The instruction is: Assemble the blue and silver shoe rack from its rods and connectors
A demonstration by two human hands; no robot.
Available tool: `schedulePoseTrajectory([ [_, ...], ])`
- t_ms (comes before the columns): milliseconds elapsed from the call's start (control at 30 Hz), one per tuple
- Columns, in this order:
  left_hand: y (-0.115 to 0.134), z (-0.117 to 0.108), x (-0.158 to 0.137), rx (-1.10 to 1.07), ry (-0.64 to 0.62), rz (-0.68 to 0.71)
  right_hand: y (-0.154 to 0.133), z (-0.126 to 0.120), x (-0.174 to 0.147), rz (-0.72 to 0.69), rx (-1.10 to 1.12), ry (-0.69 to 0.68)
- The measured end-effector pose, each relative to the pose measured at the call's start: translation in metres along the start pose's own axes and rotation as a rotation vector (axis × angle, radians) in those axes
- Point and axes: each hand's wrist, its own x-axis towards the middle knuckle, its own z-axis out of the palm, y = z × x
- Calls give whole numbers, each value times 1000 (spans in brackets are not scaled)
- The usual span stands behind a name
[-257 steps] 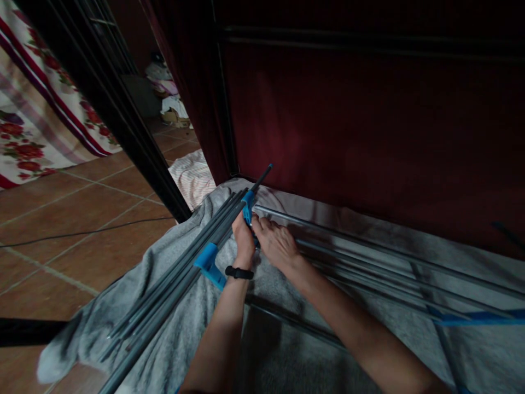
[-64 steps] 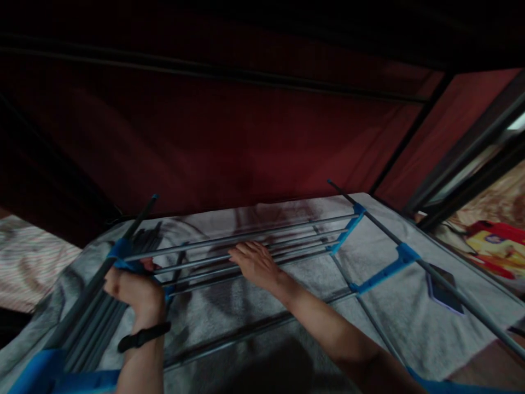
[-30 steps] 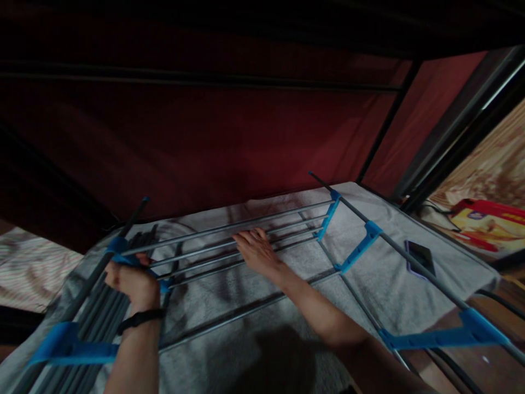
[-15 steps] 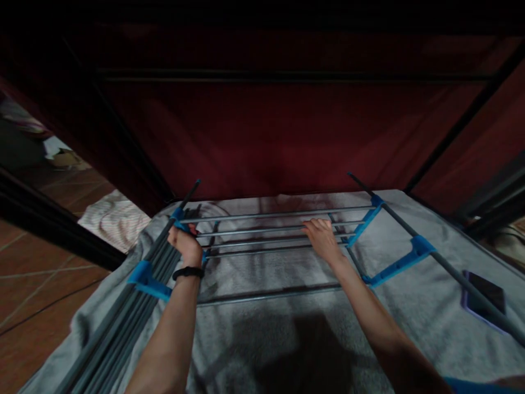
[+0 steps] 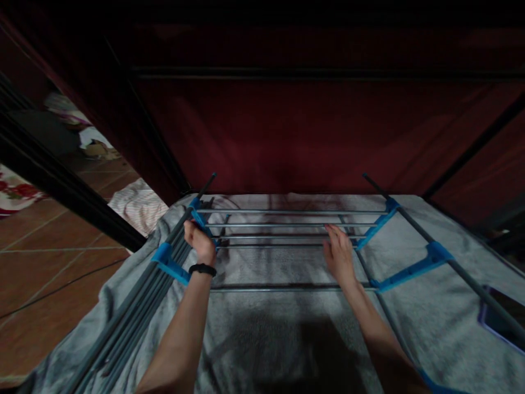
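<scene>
A rack frame of thin grey metal tubes [image 5: 287,212] and blue plastic brackets stands on a grey cloth. My left hand [image 5: 200,242], with a black band at the wrist, is curled round the upper left blue bracket [image 5: 197,214]; its fingertips are partly hidden. At the right part of the cross tubes is my right hand [image 5: 339,254], its fingers stretched out over the tubes and the thumb apart. Its fingertips lie at a tube, and whether they press on it I cannot tell. Another blue bracket [image 5: 414,268] joins the right upright tube.
Several loose grey tubes [image 5: 139,306] lie along the left side of the grey cloth [image 5: 270,334]. A phone [image 5: 502,317] rests at the right. Dark red panels [image 5: 287,137] rise right behind the rack. Tiled floor [image 5: 53,273] with a cable shows at the left.
My right hand has loosened from the tubes, its fingers now straighter. My left hand stays at the left bracket. The view has shifted to the left, so things appear further right.
</scene>
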Motion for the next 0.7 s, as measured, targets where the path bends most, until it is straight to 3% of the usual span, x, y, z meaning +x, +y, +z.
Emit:
schedulePoseTrajectory([
  [200, -39, -18, -68, 135, 29, 32, 17, -10, -96, 174, 45, -56],
  [367, -54, -36, -114, 165, -110, 88, 34, -23, -141, 276, 82, 14],
  [500, -39, -43, -111, 186, -153, 274, 38, -35, -135, 352, 100, 16],
  [700, 22, -33, -104, 152, -185, 662, 42, -44, -73, 385, 186, 144],
])
